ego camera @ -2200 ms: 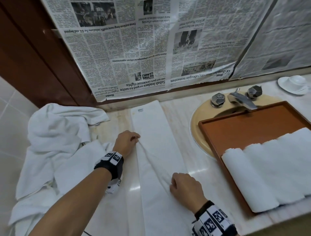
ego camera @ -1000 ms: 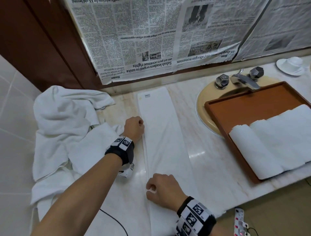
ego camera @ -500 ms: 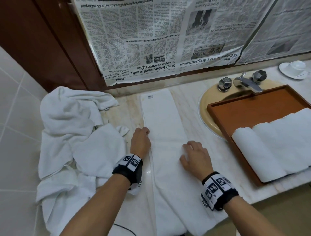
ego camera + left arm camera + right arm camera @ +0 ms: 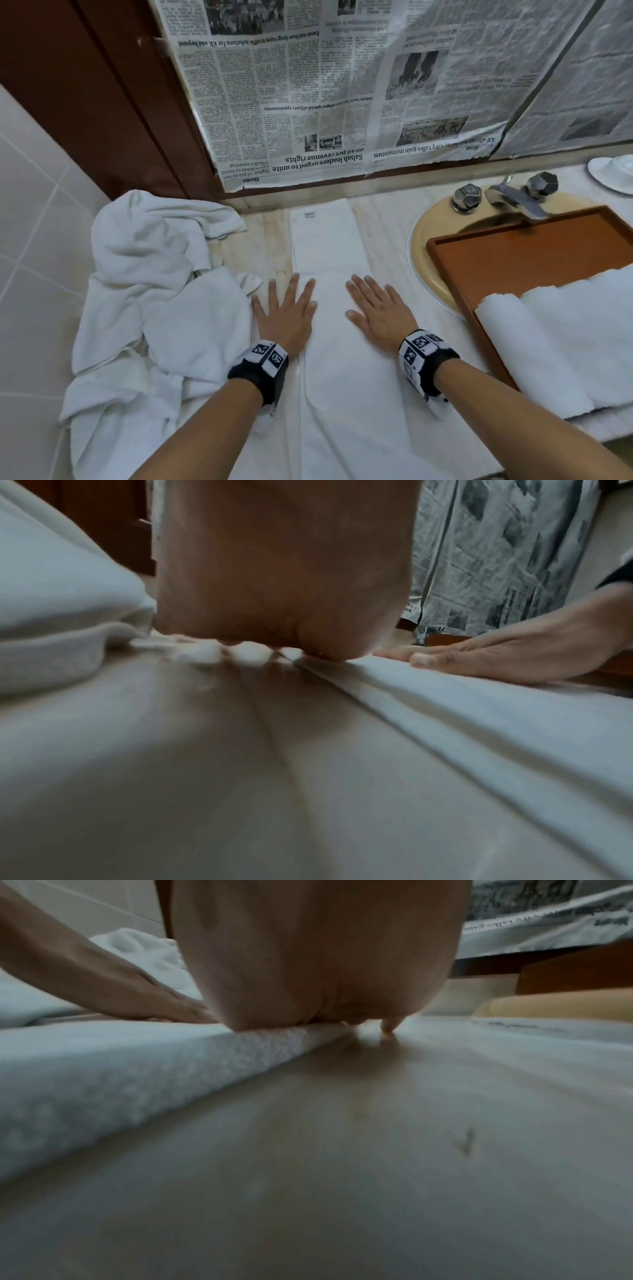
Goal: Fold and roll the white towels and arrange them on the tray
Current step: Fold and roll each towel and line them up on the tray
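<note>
A polished marble counter (image 4: 387,240) carries a crumpled heap of terry towels (image 4: 144,291) at its left and a rectangular wooden tray (image 4: 513,253), over the round basin, holding smooth white towel rolls (image 4: 561,342). Between them lies a long, narrow folded towel (image 4: 329,260). The left hand (image 4: 287,317) and right hand (image 4: 380,313) press flat on its edges, fingers spread, gripping nothing.

My head camera looks steeply down on the bench (image 4: 387,233) from above. Both wrist cameras sit almost on its surface, facing forward under each palm, very close. All three share the folded towel (image 4: 329,253); each wrist view catches the opposite hand.
</note>
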`<state>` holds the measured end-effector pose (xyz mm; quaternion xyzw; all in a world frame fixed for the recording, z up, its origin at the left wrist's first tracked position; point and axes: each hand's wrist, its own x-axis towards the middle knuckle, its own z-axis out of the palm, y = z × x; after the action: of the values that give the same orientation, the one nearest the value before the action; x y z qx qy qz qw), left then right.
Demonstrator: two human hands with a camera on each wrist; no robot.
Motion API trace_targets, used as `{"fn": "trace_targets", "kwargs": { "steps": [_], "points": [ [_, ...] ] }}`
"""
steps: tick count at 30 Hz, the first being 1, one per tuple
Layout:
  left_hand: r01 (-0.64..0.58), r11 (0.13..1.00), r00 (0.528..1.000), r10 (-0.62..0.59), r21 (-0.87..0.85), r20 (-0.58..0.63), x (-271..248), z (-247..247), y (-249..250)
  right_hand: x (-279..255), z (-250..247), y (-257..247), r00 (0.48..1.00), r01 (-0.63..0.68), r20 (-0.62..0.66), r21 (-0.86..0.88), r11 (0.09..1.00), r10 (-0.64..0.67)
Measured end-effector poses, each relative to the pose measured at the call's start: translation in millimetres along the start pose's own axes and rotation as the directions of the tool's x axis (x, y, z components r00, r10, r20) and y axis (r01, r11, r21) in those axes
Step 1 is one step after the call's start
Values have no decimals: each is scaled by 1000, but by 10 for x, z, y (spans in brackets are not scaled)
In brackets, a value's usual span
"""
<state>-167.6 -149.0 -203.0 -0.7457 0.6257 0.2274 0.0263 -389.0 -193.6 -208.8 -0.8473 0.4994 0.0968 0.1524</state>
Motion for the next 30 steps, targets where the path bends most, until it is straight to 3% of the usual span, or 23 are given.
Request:
{"fn": "trace_targets", "kwargs": {
  "steps": [3,7,12,13,16,19,24,27,30],
  "points": [
    [76,996,997,-76,-39,-6,58,9,161,180,-54,87,999,-23,-26,11,1000,23],
    [137,982,990,-140,-130,-17,91,-31,331,242,-199,162,997,-70,41,31,997,69],
    [3,945,965,-88,-327,-245,-350,-14,322,-422,-221,-1,964,61,-265,318,946,27],
    [-1,929,961,-102,-371,-258,-465,15,300,-609,-153,-60,965,70,-261,329,942,20],
    [72,903,975,-153,-423,-162,-752,127,264,-1111,45,-285,997,49,-76,374,926,-22],
    [117,889,971,-195,-442,-136,-888,254,279,-1430,210,-489,999,26,24,298,954,-34],
    [133,892,966,-214,-431,-144,-944,265,319,-1570,253,-680,999,-32,-25,257,966,40],
    [112,872,971,-199,-476,-136,-981,261,276,-1636,158,-782,996,-77,-22,339,937,90],
    [98,853,972,-193,-513,-137,-1014,227,235,-1740,116,-933,999,-43,-1,447,894,49]
  ]
}}
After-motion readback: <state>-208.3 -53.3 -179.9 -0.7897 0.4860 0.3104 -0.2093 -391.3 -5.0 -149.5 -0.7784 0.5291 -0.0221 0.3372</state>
